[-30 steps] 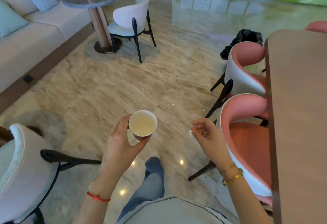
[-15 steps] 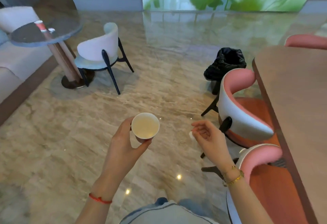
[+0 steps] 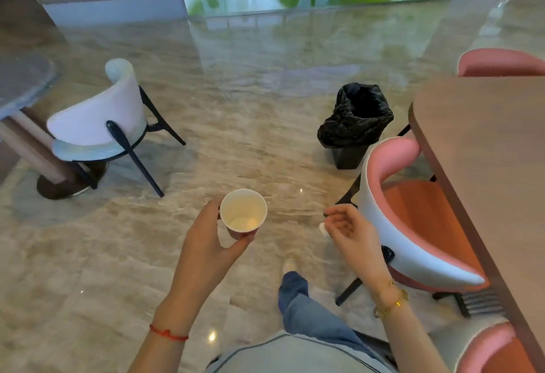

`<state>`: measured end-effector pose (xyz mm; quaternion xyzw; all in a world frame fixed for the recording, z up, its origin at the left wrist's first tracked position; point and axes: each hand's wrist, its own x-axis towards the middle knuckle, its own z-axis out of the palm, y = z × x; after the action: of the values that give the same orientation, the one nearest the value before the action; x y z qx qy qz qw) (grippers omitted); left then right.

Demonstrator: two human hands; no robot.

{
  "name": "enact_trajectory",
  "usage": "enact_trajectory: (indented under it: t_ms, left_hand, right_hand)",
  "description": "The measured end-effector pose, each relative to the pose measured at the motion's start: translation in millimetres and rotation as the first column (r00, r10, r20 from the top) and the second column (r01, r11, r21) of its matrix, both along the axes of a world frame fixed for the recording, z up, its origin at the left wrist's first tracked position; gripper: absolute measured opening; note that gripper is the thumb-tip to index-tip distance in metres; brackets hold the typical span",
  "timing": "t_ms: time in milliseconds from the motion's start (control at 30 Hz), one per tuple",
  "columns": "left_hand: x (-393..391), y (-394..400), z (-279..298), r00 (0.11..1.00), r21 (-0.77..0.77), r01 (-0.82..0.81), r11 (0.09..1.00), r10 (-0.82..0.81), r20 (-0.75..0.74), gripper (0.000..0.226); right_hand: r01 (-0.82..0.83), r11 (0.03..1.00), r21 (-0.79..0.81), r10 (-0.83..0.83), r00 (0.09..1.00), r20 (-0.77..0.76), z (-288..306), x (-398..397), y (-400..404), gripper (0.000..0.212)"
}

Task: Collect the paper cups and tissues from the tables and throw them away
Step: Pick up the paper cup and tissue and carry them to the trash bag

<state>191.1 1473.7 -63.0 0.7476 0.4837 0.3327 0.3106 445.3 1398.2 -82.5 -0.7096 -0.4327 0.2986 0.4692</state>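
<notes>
My left hand [image 3: 208,247] grips an upright paper cup [image 3: 243,213], white inside and empty, held over the marble floor at the middle of the view. To its right my right hand [image 3: 351,231] has curled fingers that hold a small white tissue [image 3: 323,228], of which only a bit shows at the fingers' left side. A bin lined with a black bag [image 3: 355,120] stands open on the floor ahead and to the right, beyond both hands.
A brown table [image 3: 486,148] runs along the right edge with pink chairs [image 3: 413,213] tucked beside it, one close to my right hand. At the left stand a white chair [image 3: 97,119] and a round grey table [image 3: 20,77]. Marble floor lies between.
The view has swung right and forward: the bin is now nearer and more central, and the sofa has left the view. Both hands keep their hold on the cup and the tissue.
</notes>
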Motion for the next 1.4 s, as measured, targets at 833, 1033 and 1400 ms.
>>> enact_trajectory:
  t_ms: [833,1033,1400]
  left_hand:
    - [276.4,526.8,-5.6,0.981,-0.018,0.192,0.981,-0.192,-0.001,0.061]
    - [371.4,656.8,-0.8,0.937,0.003,0.347,0.938,-0.347,-0.029,0.062]
    - [574.7,785.8,-32.8,0.800,-0.064,0.594,0.802,-0.597,-0.054,0.072]
  right_hand:
    - [0.208,0.978,0.007,-0.208,0.977,0.045,4.5,255.2,474.0,0.017]
    - [0.352,0.935,0.049,-0.355,0.930,0.094,9.8,321.6,574.8,0.015]
    - [0.641,0.765,-0.065,-0.633,0.766,0.110,-11.5,452.7,650.1,0.016]
